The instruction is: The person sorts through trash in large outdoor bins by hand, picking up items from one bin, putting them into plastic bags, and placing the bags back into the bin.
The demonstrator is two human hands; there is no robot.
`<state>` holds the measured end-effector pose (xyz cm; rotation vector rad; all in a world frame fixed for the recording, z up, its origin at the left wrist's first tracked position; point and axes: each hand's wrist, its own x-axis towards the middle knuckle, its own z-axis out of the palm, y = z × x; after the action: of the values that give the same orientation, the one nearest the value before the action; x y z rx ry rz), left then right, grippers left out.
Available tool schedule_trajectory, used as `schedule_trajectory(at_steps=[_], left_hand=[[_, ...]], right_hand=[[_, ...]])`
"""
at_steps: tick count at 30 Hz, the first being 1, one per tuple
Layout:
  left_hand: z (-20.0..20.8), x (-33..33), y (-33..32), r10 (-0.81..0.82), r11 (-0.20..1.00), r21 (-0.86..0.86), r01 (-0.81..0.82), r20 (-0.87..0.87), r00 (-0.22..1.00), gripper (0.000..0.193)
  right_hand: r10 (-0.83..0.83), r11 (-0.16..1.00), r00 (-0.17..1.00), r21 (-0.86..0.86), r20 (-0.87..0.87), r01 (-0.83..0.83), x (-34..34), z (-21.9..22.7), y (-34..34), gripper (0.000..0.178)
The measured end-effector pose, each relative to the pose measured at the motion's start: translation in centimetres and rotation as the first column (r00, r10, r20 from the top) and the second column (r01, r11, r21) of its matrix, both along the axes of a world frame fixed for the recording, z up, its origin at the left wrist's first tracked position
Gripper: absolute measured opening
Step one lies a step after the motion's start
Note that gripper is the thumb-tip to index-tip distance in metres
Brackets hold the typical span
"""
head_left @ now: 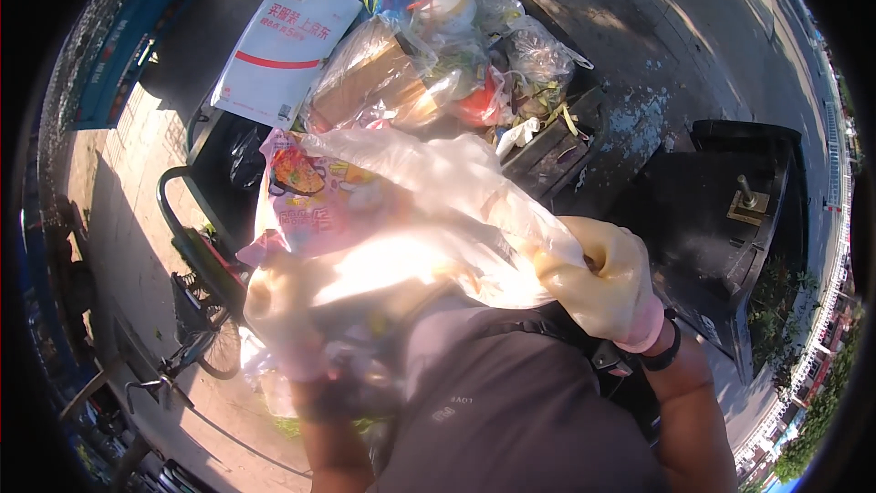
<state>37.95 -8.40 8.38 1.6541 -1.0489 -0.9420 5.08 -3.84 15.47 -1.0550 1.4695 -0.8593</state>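
Observation:
A whitish, partly see-through plastic bag [438, 173] with a pink printed side is stretched between my two gloved hands. My right hand [602, 278], in a cream glove with a pink cuff, is closed on the bag's gathered right edge. On the left, my other gloved hand, my left hand [278, 306], grips the bag's side below the pink print; strong glare and blur soften its fingers. Below the bag, near my body, hangs a bulging bundle of plastic [351, 361] with some green at its bottom, its contents hard to make out.
Beyond the bag lies a heap with a white mailing pouch [287, 55], a cardboard box [370, 87], a white tub [447, 5] and knotted plastic bags [543, 46]. A black open bin [712, 210] is at right, a curved dark metal rail [178, 210] at left. A bicycle wheel [219, 347] shows lower left.

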Motion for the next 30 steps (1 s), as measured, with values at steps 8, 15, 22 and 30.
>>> schedule_trajectory(at_steps=[8, 15, 22, 30], left_hand=[[3.3, 7.0, 5.5, 0.403, 0.914, 0.079, -0.397, -0.077, 0.912, 0.029], [-5.6, 11.5, 8.4, 0.119, 0.915, 0.285, -0.287, 0.488, 0.865, 0.041], [-2.1, 10.6, 10.2, 0.057, 0.889, 0.362, -0.282, 0.522, 0.851, 0.033], [-1.1, 7.3, 7.2, 0.085, 0.995, -0.101, 0.003, 0.858, 0.507, 0.062]], right_hand=[[0.453, 0.887, 0.891, -0.093, -0.015, -0.452, 7.0, 0.3, -1.3, 0.026], [0.410, 0.912, 0.904, 0.022, -0.120, -0.410, 10.0, -8.5, -1.4, 0.036], [0.474, 0.879, 0.874, -0.005, -0.104, -0.477, 9.7, -8.7, -1.2, 0.038], [0.559, 0.813, 0.805, -0.058, -0.199, -0.579, 9.3, -7.9, -0.6, 0.038]])
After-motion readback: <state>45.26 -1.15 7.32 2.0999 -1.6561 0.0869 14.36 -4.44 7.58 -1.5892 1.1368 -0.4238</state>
